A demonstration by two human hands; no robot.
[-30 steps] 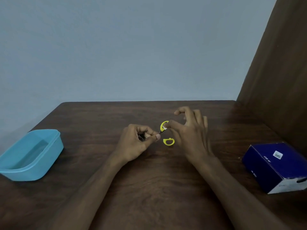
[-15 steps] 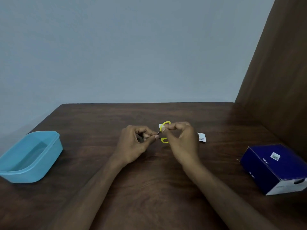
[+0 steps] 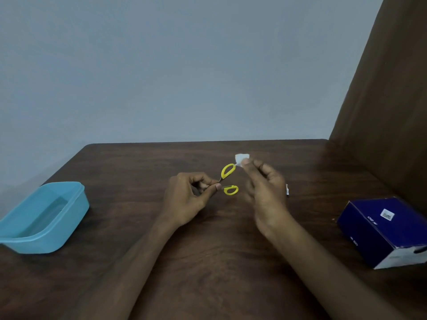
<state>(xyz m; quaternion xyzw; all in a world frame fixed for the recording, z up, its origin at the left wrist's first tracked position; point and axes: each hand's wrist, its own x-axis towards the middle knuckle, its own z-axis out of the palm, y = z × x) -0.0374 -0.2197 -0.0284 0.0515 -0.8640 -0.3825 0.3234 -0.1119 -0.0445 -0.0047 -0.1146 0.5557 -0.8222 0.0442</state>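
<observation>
Your left hand [image 3: 187, 199] pinches the scissors [image 3: 223, 173] at the blades and your right hand [image 3: 265, 192] pinches a white pad [image 3: 241, 158]. Next, I judge, wipe the handles.

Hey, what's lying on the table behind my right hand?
A sliver of a small white packet shows beside the right hand on the table; the hand covers the rest of it.
</observation>
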